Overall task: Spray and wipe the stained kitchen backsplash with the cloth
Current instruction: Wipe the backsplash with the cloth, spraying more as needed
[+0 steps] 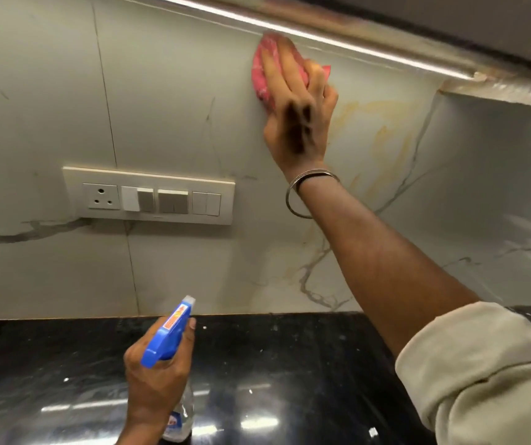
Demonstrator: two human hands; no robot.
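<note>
While the right hand (296,101) presses the pink cloth (262,69), fingers straight, high on the backsplash (177,91), yellow stains (383,136) show beside it. The left hand (155,377) grips the spray bottle (169,332); black countertop (290,364) lies below.

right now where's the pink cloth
In the head view the pink cloth is pressed high on the backsplash under the right hand, just below the under-cabinet light strip, up and right of the switch panel.

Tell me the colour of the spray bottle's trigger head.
The trigger head is blue with an orange label; head view.
</note>
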